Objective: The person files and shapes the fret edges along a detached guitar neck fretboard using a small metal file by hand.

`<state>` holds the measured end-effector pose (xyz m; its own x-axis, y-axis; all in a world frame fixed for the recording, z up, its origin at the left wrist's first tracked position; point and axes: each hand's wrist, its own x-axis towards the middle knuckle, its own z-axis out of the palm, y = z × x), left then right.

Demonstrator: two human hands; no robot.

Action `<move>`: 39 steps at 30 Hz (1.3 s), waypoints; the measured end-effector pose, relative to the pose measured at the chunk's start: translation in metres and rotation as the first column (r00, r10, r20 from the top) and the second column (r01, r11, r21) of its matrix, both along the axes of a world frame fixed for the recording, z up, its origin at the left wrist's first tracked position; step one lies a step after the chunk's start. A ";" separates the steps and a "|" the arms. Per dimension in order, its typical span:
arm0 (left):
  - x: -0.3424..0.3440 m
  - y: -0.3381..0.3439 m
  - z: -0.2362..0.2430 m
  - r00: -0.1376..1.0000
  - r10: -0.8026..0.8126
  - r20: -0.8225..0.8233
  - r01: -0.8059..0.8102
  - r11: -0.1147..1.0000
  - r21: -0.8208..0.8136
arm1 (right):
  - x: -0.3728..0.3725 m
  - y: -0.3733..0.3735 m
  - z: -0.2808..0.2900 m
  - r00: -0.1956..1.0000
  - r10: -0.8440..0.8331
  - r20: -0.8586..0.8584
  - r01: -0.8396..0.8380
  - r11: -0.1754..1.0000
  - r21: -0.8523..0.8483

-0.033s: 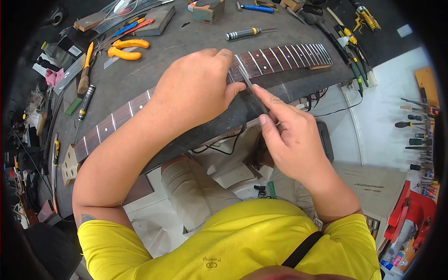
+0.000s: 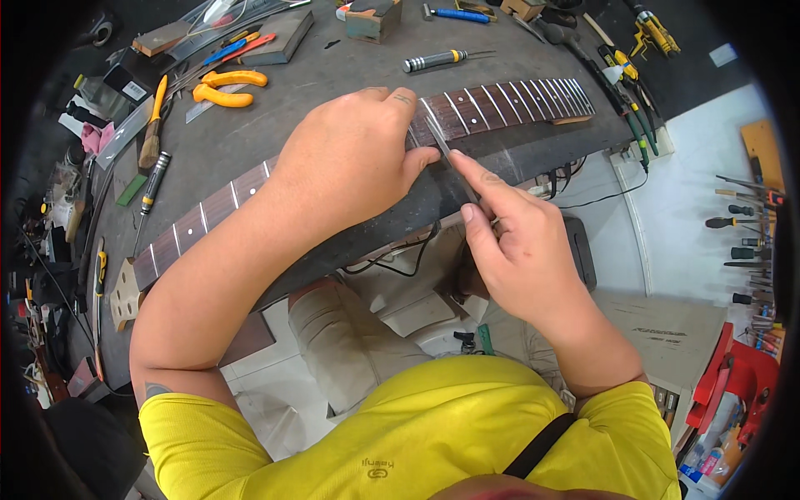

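A guitar neck (image 2: pixel 487 108) with a dark fretted fingerboard and dot inlays lies diagonally along the front edge of the dark bench, its pale headstock (image 2: pixel 127 296) at the lower left. My left hand (image 2: pixel 354 158) is closed over the middle of the neck, thumb toward the near side, fingertips hidden. My right hand (image 2: pixel 521 250) pinches a thin, flat metal tool (image 2: pixel 442 140), which looks like a file, between thumb and fingers. The tool slants up-left onto the fretboard just right of my left thumb, its tip lying along a fret.
The bench (image 2: pixel 342 67) holds orange-handled pliers (image 2: pixel 225 96), a grey precision screwdriver (image 2: pixel 429 62) beyond the neck, a brush (image 2: pixel 152 142) at left and a wooden block (image 2: pixel 371 25). Cables (image 2: pixel 392 265) hang below the front edge. Hand tools (image 2: pixel 742 223) and a red case (image 2: pixel 725 375) are at right.
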<state>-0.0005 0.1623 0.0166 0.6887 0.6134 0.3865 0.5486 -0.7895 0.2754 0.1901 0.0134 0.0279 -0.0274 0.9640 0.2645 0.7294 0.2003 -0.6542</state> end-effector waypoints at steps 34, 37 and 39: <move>-0.006 0.008 0.020 0.992 0.123 0.024 -0.106 0.929 -0.355 | -0.007 0.003 0.004 0.999 -0.033 -0.024 0.030 0.991 -0.128; -0.006 0.008 0.019 0.992 0.123 0.022 -0.107 0.932 -0.347 | -0.012 0.005 0.005 0.994 -0.104 0.034 0.107 0.989 -0.107; -0.006 0.009 0.019 0.993 0.116 0.024 -0.101 0.935 -0.341 | -0.014 0.003 0.002 0.987 -0.087 0.134 0.089 0.996 -0.016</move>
<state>-0.0061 0.1713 0.0353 0.5982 0.7830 0.1705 0.6072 -0.5818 0.5411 0.1762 0.0165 0.0297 0.0242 0.9696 0.2434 0.8243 0.1184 -0.5536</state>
